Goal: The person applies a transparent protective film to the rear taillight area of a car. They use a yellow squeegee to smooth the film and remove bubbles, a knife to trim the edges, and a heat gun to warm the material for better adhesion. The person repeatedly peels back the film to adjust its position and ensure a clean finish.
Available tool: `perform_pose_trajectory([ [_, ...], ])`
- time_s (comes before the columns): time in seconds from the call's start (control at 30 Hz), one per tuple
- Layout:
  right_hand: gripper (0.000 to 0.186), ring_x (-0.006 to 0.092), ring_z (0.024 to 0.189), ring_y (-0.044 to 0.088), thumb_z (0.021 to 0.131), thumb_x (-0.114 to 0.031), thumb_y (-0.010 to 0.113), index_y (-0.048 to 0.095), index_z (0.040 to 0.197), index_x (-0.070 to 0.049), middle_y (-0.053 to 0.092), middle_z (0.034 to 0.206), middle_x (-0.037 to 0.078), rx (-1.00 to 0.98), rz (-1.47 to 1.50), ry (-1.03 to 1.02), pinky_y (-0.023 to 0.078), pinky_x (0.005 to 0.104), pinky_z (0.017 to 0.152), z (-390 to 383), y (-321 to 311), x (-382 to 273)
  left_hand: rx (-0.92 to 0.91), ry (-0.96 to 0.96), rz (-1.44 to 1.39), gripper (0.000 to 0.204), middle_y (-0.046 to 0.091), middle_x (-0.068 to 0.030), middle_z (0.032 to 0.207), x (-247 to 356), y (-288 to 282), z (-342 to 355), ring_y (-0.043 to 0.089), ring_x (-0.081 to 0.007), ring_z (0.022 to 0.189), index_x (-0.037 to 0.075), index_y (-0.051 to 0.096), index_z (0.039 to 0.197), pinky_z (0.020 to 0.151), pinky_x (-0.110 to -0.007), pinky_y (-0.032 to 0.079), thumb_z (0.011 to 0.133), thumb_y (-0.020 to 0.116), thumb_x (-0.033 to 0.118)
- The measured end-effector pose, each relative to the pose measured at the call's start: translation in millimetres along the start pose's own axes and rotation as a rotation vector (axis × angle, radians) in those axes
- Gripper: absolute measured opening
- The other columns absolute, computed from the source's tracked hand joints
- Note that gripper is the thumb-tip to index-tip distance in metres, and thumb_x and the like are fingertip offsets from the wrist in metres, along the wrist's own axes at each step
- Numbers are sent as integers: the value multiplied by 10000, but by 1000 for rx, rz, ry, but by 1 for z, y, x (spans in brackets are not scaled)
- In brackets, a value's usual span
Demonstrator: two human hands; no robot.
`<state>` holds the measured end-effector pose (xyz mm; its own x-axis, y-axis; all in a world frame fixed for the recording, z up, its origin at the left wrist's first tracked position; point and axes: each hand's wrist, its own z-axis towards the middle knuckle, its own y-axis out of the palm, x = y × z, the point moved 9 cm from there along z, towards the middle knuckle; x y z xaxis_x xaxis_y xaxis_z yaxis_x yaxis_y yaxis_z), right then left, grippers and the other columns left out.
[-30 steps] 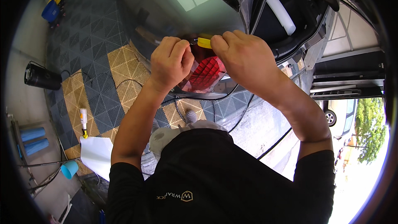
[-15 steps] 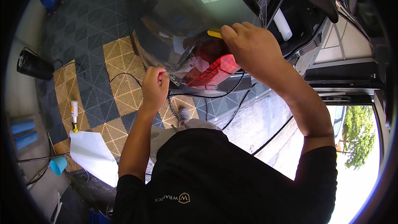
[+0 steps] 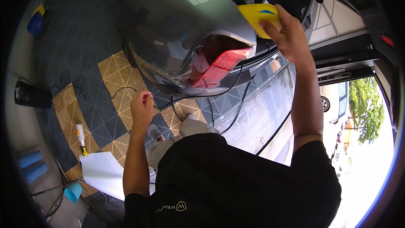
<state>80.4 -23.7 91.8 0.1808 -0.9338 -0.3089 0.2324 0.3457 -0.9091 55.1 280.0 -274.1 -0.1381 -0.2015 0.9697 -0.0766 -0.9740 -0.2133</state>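
Observation:
In my right hand (image 3: 291, 36) is a flat yellow squeegee (image 3: 256, 16) with a small blue mark, pinched between thumb and fingers. It is held up at the upper right, beside the dark grey car panel (image 3: 168, 25) and apart from the tail light. My left hand (image 3: 142, 106) is closed in a loose fist over the tiled floor, below the car's edge, and nothing shows in it. Between the hands sits the red tail light (image 3: 221, 65). Clear, wrinkled film (image 3: 179, 78) lies around the lamp's lower left end, shiny and wet-looking.
Black cable (image 3: 236, 80) runs under the bumper to the floor. A white spray bottle with a yellow nozzle (image 3: 80, 135) lies near a white sheet (image 3: 101, 171). Further left are a light blue cup (image 3: 73, 192), a black bin (image 3: 31, 95) and a blue bucket (image 3: 35, 24).
My right hand has lifted the squeegee away from the tail light, up and to the right, turning its flat face into view. My left hand has let go of the film's edge and dropped back.

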Motion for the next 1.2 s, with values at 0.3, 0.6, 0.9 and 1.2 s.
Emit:
perform_pose_trajectory([
  [0.3, 80, 251, 823, 638, 873, -132, 654, 610, 929, -98, 620, 805, 55, -60, -508, -343, 528, 384, 706, -37, 55, -1, -160, 49, 21, 70, 627, -40, 862, 79, 10, 101, 572, -92, 729, -7, 658, 982, 652, -239, 482, 941, 619, 35],
  [0.6, 192, 170, 818, 730, 950, -180, 691, 647, 1066, -34, 744, 950, 118, 509, 377, 485, 568, 287, 703, -112, 3, 115, -219, 467, 192, 66, 638, -53, 910, 197, 33, 188, 596, -112, 762, -5, 651, 993, 694, -256, 495, 939, 635, 29],
  [0.9, 286, 398, 790, 668, 929, -227, 707, 583, 1044, 4, 674, 884, 205, 978, -171, 706, 533, 419, 680, -128, 18, 108, -475, 1071, 205, 78, 620, -102, 987, 290, 86, 250, 622, -233, 815, 4, 631, 994, 740, -339, 522, 917, 632, -5],
  [1.2, 226, 233, 853, 688, 956, -189, 697, 610, 1094, -32, 697, 990, 126, 1465, 157, 869, 549, 355, 778, -132, 71, 12, -474, 1414, 200, 70, 593, -118, 992, 273, 92, 267, 582, -314, 906, 21, 626, 954, 793, -417, 473, 903, 649, 62],
])
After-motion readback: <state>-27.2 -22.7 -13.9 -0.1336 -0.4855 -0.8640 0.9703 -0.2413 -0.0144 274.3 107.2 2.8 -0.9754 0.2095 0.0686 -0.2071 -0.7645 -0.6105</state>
